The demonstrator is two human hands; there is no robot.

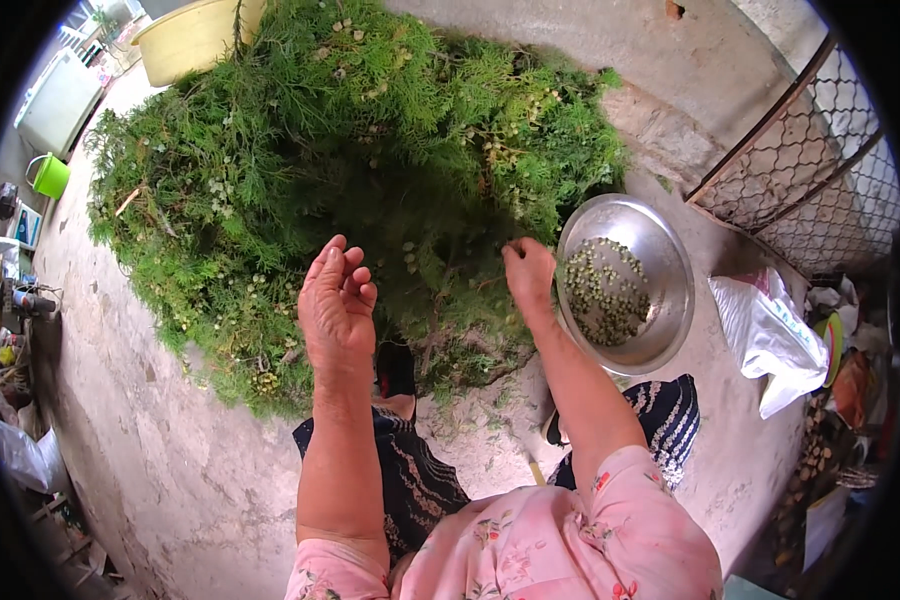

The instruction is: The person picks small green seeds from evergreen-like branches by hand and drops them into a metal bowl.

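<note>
A large heap of green conifer branches (220, 220), dotted with small pale green cones, lies on the floor in front of me. Over its near part is my left hand (338, 310), palm turned up and fingers loosely curled and apart. Nothing shows in its palm. My right hand (528, 275) is closed in a pinch at the heap's right side; whatever sits between its fingertips is too small or hidden to name. Just right of that hand stands a round metal basin (673, 300), with many small green cones (605, 290) gathered on its bottom.
A yellow tub (185, 45) stands behind the heap at far left, and a bright green bucket (50, 176) is at the left. Wire mesh (830, 150) leans at the right, above a white plastic sack (770, 325). Assorted clutter lines both sides of the concrete floor (190, 480).
</note>
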